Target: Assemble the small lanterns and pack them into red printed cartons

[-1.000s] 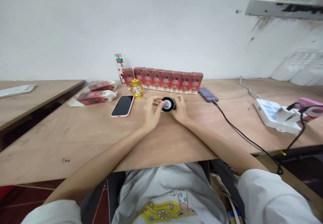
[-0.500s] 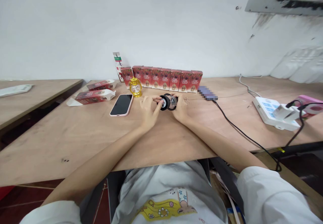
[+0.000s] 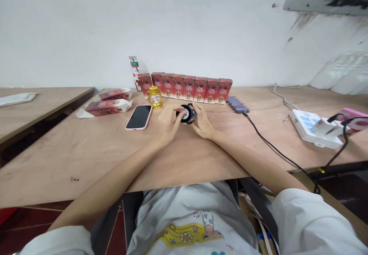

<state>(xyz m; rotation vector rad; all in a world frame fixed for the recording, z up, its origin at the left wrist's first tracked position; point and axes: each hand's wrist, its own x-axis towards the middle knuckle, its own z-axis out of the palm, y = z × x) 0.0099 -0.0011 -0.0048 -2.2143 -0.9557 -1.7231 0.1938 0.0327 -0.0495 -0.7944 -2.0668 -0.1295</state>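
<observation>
A small black lantern (image 3: 193,115) with a clear globe lies tipped between my two hands, its round base turned toward me. My left hand (image 3: 169,120) is closed on the black base, thumb and fingers at its rim and pale centre. Wrapped about the lantern's other end is my right hand (image 3: 202,121), its fingers partly hidden. A gold lantern (image 3: 155,97) stands upright to the left, beyond my left hand. Thin bent wire pieces (image 3: 212,113) lie just right of my right hand.
Several red printed boxes (image 3: 189,88) stand in a row by the wall. Opened red boxes (image 3: 104,107) and a phone (image 3: 139,117) lie at left. To the right are a blurred-out purple device (image 3: 237,104) with a black cable and a white power strip (image 3: 309,128).
The black base and the lantern's globe section, seen side by side before, now overlap closely. My right hand has tilted the body in behind the base.
</observation>
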